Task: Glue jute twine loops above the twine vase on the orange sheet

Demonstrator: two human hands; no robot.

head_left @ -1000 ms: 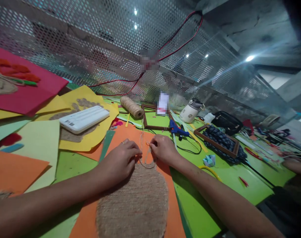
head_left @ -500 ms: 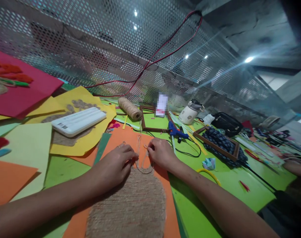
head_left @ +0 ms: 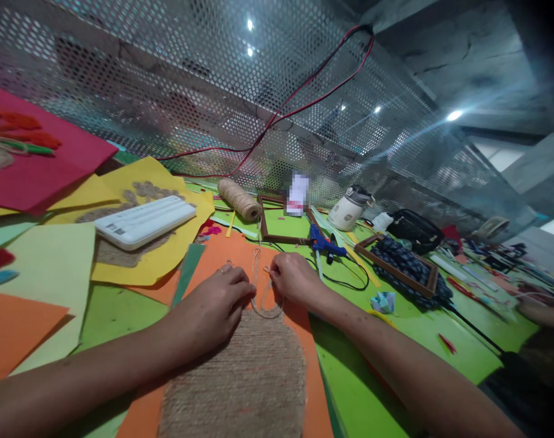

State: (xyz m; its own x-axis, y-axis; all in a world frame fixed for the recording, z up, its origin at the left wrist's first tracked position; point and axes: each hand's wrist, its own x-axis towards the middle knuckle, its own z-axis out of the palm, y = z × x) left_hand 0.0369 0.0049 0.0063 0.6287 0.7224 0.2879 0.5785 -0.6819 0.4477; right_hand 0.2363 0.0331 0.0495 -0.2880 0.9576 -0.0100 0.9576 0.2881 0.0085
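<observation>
On an orange sheet (head_left: 320, 389) lies a vase-like shape covered in rows of brown twine (head_left: 240, 377). A loose twine strand (head_left: 268, 315) loops at its top edge and runs up toward the twine spool (head_left: 239, 199). My left hand (head_left: 217, 298) rests at the upper left of the shape, fingers curled together near the strand; what they press is hidden. My right hand (head_left: 292, 277), on the other side of the loop, pinches the twine between thumb and forefinger.
Behind my hands are wooden frames (head_left: 286, 238), a blue glue gun (head_left: 326, 242) and a white bottle (head_left: 347, 210). A white power bank (head_left: 145, 224) lies on yellow paper (head_left: 167, 267) at the left. Another person's hand (head_left: 543, 307) shows at the far right.
</observation>
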